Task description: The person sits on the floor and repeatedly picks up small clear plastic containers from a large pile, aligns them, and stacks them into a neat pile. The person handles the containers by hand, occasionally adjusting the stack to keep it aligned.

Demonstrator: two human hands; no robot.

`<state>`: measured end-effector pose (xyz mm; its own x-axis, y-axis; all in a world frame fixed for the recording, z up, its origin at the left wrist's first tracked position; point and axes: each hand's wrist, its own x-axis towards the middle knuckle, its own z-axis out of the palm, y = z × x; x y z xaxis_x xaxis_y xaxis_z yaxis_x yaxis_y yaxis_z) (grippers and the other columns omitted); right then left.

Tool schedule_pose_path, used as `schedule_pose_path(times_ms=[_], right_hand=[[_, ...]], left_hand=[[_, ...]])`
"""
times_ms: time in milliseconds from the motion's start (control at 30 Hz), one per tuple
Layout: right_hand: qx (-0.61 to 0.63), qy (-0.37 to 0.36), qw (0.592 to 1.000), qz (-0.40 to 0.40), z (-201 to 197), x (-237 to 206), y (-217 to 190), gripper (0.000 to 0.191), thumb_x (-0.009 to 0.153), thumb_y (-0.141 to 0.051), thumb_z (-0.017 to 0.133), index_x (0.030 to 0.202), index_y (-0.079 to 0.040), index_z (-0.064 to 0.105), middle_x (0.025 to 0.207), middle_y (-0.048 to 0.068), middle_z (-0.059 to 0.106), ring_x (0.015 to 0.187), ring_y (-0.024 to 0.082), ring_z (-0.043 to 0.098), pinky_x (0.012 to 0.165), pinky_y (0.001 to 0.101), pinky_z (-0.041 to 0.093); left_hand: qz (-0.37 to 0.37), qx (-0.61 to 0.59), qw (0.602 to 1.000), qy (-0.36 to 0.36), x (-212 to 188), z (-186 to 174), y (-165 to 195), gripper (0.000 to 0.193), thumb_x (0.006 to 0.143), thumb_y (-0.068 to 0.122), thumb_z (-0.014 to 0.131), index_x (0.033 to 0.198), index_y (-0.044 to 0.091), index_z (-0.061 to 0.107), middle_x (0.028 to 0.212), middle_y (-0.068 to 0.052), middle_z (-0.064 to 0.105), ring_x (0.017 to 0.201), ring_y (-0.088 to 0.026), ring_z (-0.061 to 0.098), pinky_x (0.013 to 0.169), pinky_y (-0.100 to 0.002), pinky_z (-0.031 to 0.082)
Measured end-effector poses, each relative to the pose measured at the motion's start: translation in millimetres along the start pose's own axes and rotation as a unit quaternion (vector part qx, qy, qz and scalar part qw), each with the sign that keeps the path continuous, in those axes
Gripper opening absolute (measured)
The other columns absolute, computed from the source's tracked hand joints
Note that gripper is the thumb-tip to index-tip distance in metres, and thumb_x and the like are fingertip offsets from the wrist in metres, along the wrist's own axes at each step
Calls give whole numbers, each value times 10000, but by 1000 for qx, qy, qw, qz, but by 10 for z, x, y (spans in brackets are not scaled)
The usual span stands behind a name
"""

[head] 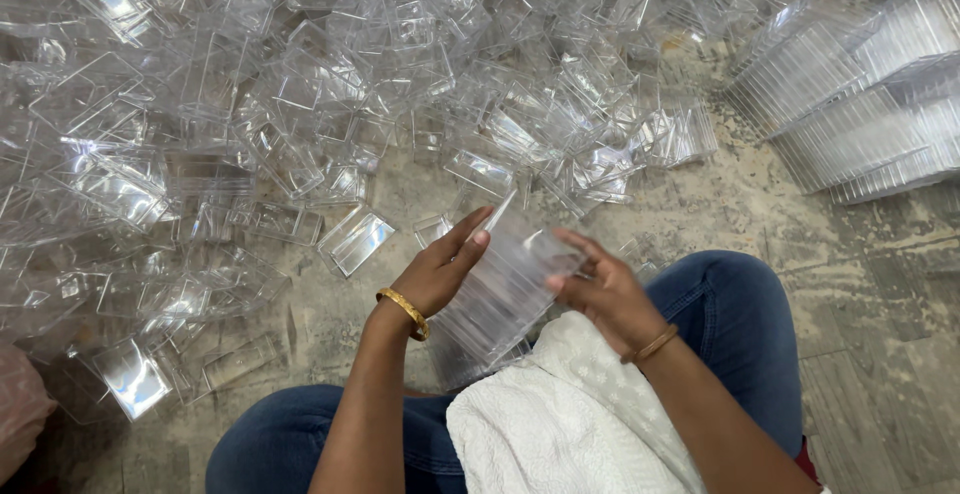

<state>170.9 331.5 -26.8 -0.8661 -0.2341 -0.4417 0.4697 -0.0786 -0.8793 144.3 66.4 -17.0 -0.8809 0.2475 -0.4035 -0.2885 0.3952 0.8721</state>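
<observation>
The person sat on the speckled floor [720,204] in blue jeans [730,324], a white cloth [560,414] over the lap, and held a nested stack of clear plastic boxes [495,299] between both hands just above the knees. The left hand [435,274], a gold bangle [405,312] at its wrist, pressed its palm against the stack's left side with the thumb and forefinger curled up to the top edge, where one clear piece [497,212] stood tilted and only partly seated. The right hand [600,289] was blurred; its fingers looked bent and lightly closed against the stack's right face, though how firmly they gripped could not be told. The risks, as I judged them, came from the material itself — smooth, thin, glassy plastic offers little friction, so a stack squeezed only from the sides might have slid apart or fanned out over the cloth. The tilted top piece might have jammed crooked if pushed down off-square, and a brittle wall might have cracked. A large loose heap of clear boxes [300,94] lay just ahead, touching nothing in the hands, but a dropped piece would have vanished among its look-alikes. Finished stacked rows [850,104] lay well apart at the upper right — safe from any spill.
</observation>
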Motion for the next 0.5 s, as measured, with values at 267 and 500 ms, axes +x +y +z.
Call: schedule_pose_path(times_ms=[267, 500], right_hand=[[-177, 1, 929, -324, 15, -148, -128, 780, 918, 6, 600, 1613, -186, 299, 1630, 137, 366, 1507, 352, 415, 1241, 433, 401], [-404, 45, 836, -369, -52, -27, 146, 913, 579, -37, 872, 1392, -193, 485, 1530, 242, 258, 1417, 432, 325, 1129, 458, 420]], left_hand=[[-86, -95, 992, 1, 87, -22, -34, 785, 858, 693, 370, 1540, 304, 405, 1582, -73, 433, 1442, -296, 425, 1037, -508, 486], [-104, -224, 964, -96, 97, 173, 76, 821, 887, 722, 333, 1614, 357, 228, 1654, -70, 241, 1520, -302, 234, 1145, -544, 301]])
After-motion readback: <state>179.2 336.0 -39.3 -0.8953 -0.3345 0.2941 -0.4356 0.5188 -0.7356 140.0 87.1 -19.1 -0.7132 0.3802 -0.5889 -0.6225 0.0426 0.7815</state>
